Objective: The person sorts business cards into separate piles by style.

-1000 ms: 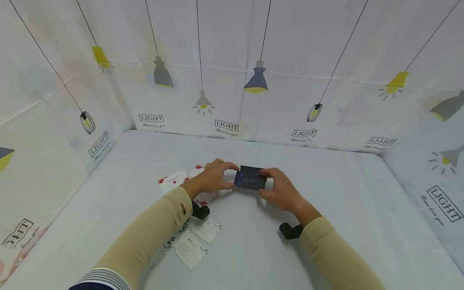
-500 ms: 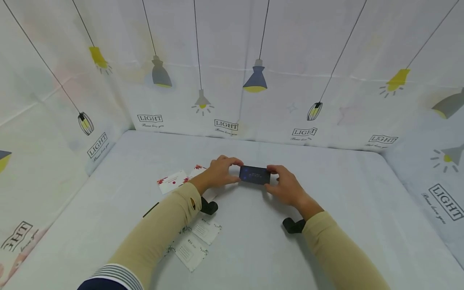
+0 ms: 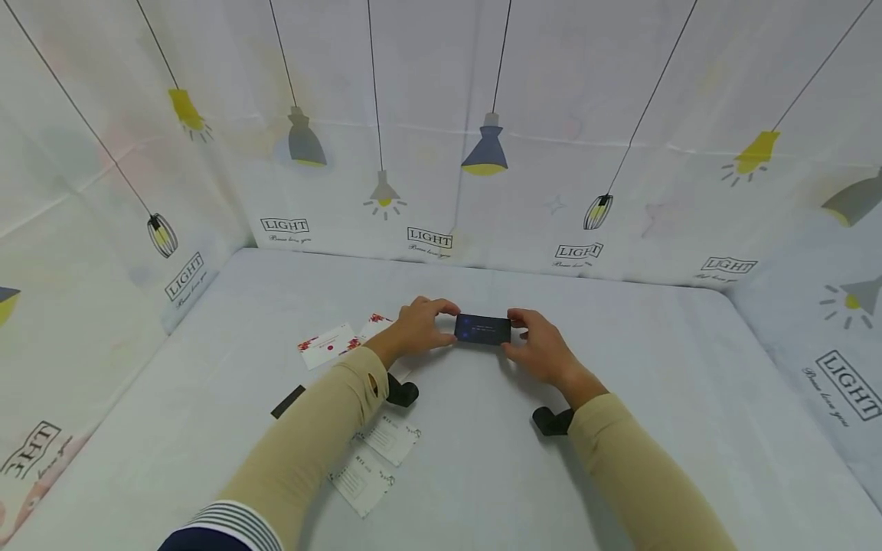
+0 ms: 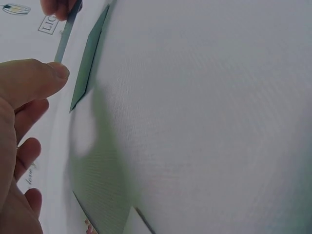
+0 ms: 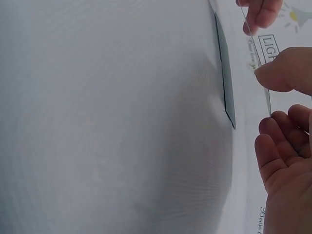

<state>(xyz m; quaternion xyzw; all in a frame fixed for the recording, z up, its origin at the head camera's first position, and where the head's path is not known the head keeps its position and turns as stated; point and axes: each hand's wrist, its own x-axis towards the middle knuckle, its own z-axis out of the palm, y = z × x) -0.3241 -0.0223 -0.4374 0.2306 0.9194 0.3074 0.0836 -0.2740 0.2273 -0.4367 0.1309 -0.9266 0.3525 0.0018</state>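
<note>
A dark blue business card [image 3: 484,330] is held level between both hands, its small print facing up in the head view. My left hand [image 3: 418,327] pinches its left end with thumb and fingertips. The right end is pinched by my right hand [image 3: 540,348]. Both wrist views show this card almost edge-on. Below it, a second dark card [image 4: 90,61] lies on the white tablecloth, with a gap between the two; the right wrist view shows that lower card [image 5: 225,70] too. From the head, the held card covers it.
Left of the hands lie white cards with red flowers [image 3: 325,346], partly under the left forearm. Nearer the front are two leaf-edged white cards [image 3: 361,484]. A dark card [image 3: 288,401] pokes out beside the left sleeve. Lamp-printed curtains [image 3: 427,191] enclose the table.
Both hands have carried the held card slightly away from me and to the right. It now covers the other dark card, which showed behind it before. A dark card beside the left sleeve has come into view.
</note>
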